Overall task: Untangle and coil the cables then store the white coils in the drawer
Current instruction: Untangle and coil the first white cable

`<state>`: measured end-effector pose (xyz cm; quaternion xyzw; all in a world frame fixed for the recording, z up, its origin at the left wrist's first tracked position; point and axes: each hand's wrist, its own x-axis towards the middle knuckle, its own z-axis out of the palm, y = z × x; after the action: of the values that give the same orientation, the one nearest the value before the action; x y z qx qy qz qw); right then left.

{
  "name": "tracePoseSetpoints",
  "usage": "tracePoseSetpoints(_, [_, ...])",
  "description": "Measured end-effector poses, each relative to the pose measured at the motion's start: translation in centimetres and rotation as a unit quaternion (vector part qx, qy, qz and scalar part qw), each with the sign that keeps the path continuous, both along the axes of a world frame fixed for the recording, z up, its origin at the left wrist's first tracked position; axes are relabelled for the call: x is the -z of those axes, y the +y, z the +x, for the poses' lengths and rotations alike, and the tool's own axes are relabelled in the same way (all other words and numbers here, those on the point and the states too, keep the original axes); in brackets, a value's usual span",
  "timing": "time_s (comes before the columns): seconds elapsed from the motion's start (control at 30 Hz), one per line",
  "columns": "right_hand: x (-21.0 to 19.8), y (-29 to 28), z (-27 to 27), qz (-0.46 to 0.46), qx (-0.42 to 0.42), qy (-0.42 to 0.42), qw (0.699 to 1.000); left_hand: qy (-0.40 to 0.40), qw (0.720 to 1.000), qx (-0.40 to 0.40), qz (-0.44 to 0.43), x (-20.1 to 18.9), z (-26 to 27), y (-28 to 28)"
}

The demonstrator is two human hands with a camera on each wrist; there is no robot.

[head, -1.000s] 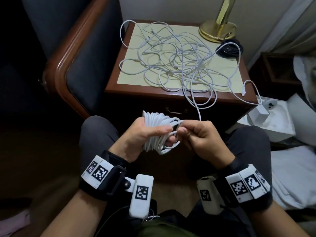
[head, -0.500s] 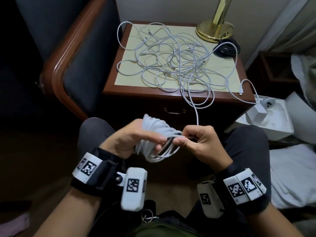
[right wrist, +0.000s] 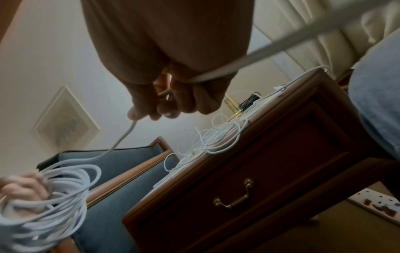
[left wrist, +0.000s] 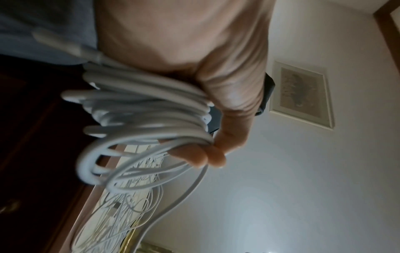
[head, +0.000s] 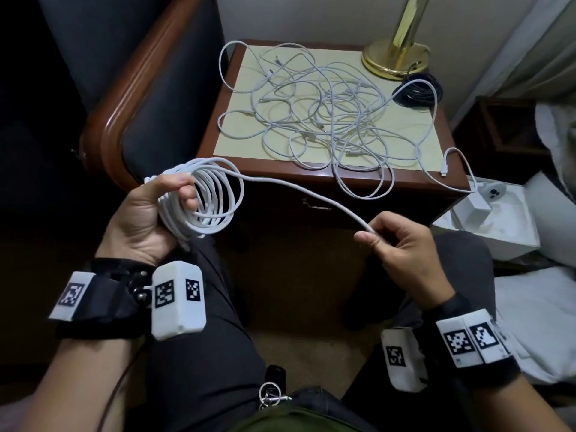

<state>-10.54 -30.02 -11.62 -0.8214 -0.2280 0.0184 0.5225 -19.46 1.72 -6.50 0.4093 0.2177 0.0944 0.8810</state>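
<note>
My left hand (head: 184, 194) grips a white coil (head: 215, 201) of several loops, held low in front of the nightstand; the left wrist view shows my fingers (left wrist: 203, 157) curled round the coil (left wrist: 147, 109). A free strand (head: 299, 185) runs from the coil to my right hand (head: 374, 241), which pinches it between thumb and fingers (right wrist: 151, 111). More white cables (head: 318, 120) lie tangled on the nightstand top (head: 237, 141), with some loops hanging over its front edge. The drawer (right wrist: 255, 179) below, with its brass handle (right wrist: 233, 200), is closed.
A black cable coil (head: 417, 92) lies by the brass lamp base (head: 396, 54) at the back right of the nightstand. A blue chair with a wooden arm (head: 124, 120) stands to the left. An open white box (head: 498, 219) sits on the right.
My hands have moved apart. The left hand carried the coil to the left and turned it, while the right hand drew out a length of the cable to the right.
</note>
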Motion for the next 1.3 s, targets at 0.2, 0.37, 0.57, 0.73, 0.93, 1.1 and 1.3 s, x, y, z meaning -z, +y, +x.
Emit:
tracePoseSetpoints(0.2, [0.7,1.6,-1.1,-0.144,-0.034,0.098,0.984,-0.012,0.999,0.012,0.029,0.4,0.7,-2.6])
tracePoseSetpoints(0.37, [0.0,2.7,-1.5,-0.165,-0.039,0.061,0.984,0.019,0.986,0.134,0.102,0.3,1.0,-5.2])
tracePoseSetpoints(0.57, [-1.9,3.7,-2.0,-0.026,-0.176,0.075,0.981,0.041,0.911,0.382,0.148,0.8,1.2,-9.0])
tracePoseSetpoints(0.73, [-1.4,4.2,-3.0,0.035,-0.22,0.175,0.959,0.046,0.883,0.458,0.088,1.2,1.6,-10.9])
tracePoseSetpoints(0.93, [-0.8,4.3,-2.9,0.049,-0.114,0.198,0.972,0.063,0.876,0.465,0.109,1.9,1.7,-11.0])
tracePoseSetpoints(1.1, [0.0,4.2,-2.8,0.113,-0.012,0.219,0.969,0.063,0.891,0.389,0.224,2.7,1.6,-10.9])
tracePoseSetpoints(1.3, [0.3,4.6,-2.1,0.259,0.09,0.349,0.896,0.016,0.883,0.297,0.363,3.9,0.9,-12.3])
